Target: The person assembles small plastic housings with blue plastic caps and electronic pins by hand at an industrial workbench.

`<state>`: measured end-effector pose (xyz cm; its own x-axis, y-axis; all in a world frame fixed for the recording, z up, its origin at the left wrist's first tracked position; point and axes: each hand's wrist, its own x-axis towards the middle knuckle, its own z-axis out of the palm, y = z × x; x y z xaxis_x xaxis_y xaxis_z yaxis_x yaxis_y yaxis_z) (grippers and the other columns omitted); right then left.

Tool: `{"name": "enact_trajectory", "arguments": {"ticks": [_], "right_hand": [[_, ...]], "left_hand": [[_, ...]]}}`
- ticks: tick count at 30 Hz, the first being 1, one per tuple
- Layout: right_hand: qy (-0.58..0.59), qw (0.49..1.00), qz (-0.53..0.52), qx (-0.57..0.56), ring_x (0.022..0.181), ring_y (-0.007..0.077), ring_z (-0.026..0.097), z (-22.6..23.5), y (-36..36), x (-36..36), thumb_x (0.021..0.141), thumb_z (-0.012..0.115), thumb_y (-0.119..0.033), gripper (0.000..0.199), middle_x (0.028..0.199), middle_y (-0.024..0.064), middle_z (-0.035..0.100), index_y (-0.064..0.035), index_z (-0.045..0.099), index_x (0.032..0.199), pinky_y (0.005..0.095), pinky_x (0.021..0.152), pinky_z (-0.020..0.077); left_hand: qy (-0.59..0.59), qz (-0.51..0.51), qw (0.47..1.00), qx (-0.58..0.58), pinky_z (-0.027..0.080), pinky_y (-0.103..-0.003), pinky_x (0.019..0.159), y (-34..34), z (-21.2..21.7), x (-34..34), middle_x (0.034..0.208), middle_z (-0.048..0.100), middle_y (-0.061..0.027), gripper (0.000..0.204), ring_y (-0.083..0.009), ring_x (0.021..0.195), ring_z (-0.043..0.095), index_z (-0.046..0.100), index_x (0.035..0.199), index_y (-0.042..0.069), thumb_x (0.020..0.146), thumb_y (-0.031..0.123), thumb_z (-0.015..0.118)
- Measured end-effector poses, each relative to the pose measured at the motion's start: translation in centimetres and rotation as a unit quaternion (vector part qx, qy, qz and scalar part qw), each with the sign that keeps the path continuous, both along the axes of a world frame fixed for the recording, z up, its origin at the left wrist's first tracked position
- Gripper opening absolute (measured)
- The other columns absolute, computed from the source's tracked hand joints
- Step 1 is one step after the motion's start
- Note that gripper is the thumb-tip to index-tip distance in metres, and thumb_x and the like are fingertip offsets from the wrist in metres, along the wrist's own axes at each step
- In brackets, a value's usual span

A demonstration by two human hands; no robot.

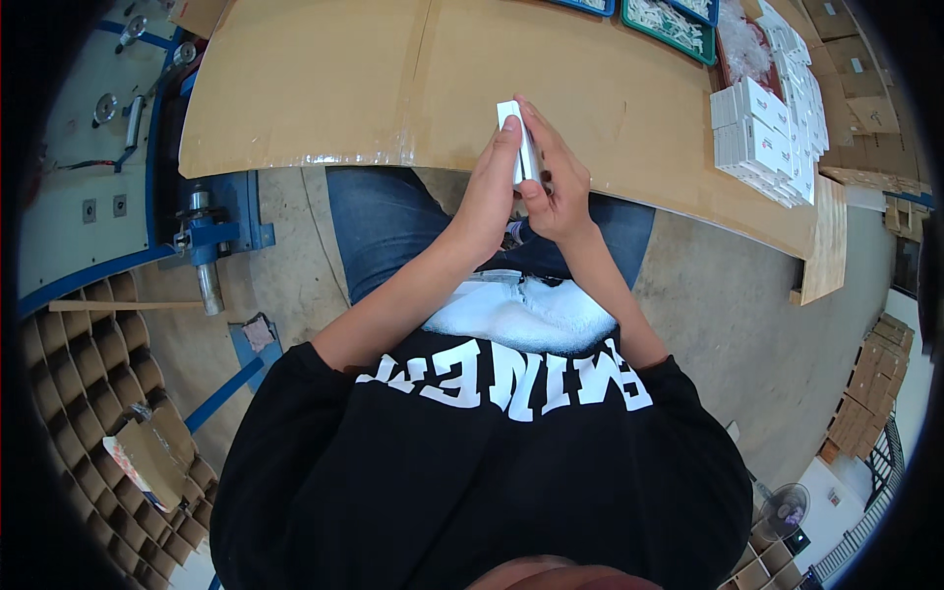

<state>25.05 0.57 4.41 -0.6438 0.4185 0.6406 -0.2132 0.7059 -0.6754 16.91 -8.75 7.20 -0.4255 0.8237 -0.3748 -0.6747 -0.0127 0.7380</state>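
Note:
A small white box (508, 110) is held between my two hands, just over the near edge of the cardboard-covered table (324, 88). My left hand (484, 197) presses on its left side, with the thumb lying along the upper face. From the other side my right hand (560, 187) closes on it, fingers stretched along its far side and thumb at the near end. A thin dark line runs along the box's side between the thumbs. Much of the box is covered by my palms and fingers.
Many white boxes (762, 143) are stacked at the table's right end, beside clear plastic bags (744, 44). A green tray (671, 42) of small white pieces sits at the far edge, near blue trays. Blue-framed machinery (218, 234) stands left; cardboard dividers (74, 369) lie lower left.

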Motion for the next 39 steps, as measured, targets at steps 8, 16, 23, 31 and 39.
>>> {"name": "enact_trajectory", "arguments": {"ticks": [8, 16, 23, 31, 39], "right_hand": [[-0.064, 0.987, 0.002, -0.146, 0.130, 0.0350, 0.058, 1.3, -0.9, 0.3, 0.101, 0.064, -0.028, 0.052, 0.141, 0.0223, 0.058, 0.0024, 0.054, 0.142, 0.0389, 0.107, 0.0451], [-0.048, 0.993, -0.002, -0.108, 0.126, 0.0362, 0.062, 1.4, -2.1, 0.2, 0.106, 0.052, -0.015, 0.041, 0.140, 0.0245, 0.059, 0.0064, 0.055, 0.141, 0.0375, 0.103, 0.0489], [-0.042, 0.995, -0.017, -0.085, 0.125, 0.0375, 0.062, 1.4, -2.4, 0.2, 0.107, 0.048, -0.014, 0.040, 0.139, 0.0258, 0.059, 0.0079, 0.054, 0.140, 0.0382, 0.104, 0.0488], [0.024, 0.951, -0.028, -0.308, 0.126, 0.0278, 0.061, 3.0, -2.2, -0.4, 0.108, 0.050, -0.025, 0.042, 0.136, 0.0173, 0.063, 0.0022, 0.058, 0.138, 0.0325, 0.103, 0.0468], [-0.057, 0.781, 0.054, -0.619, 0.109, 0.0097, 0.060, 6.1, -3.3, -0.6, 0.104, 0.059, -0.036, 0.050, 0.123, 0.0040, 0.063, -0.0016, 0.055, 0.141, 0.0259, 0.092, 0.0488]], "left_hand": [[0.199, 0.078, 0.976, 0.048, 0.044, -0.025, 0.086, 0.2, -0.4, -1.1, 0.111, 0.050, -0.0029, 0.058, -0.0092, 0.096, 0.050, 0.033, 0.158, 0.010, 0.108, 0.032, 0.052], [0.384, 0.105, 0.916, 0.055, 0.042, -0.026, 0.084, -0.3, -2.4, -1.1, 0.108, 0.047, -0.0069, 0.060, -0.0144, 0.095, 0.048, 0.032, 0.159, 0.008, 0.108, 0.030, 0.052], [0.396, 0.118, 0.908, 0.068, 0.042, -0.027, 0.083, -0.5, -2.2, -1.0, 0.106, 0.047, -0.0071, 0.060, -0.0145, 0.096, 0.049, 0.032, 0.158, 0.005, 0.107, 0.029, 0.052], [0.458, 0.123, 0.874, 0.102, 0.044, -0.034, 0.098, -0.2, -1.6, -2.0, 0.124, 0.050, -0.0158, 0.071, -0.0242, 0.109, 0.054, 0.031, 0.157, 0.001, 0.098, 0.027, 0.059], [0.613, 0.081, 0.778, 0.112, 0.039, -0.046, 0.107, -0.8, -0.4, -2.7, 0.138, 0.043, -0.0268, 0.103, -0.0375, 0.127, 0.046, 0.030, 0.154, -0.007, 0.089, 0.068, 0.057]]}}
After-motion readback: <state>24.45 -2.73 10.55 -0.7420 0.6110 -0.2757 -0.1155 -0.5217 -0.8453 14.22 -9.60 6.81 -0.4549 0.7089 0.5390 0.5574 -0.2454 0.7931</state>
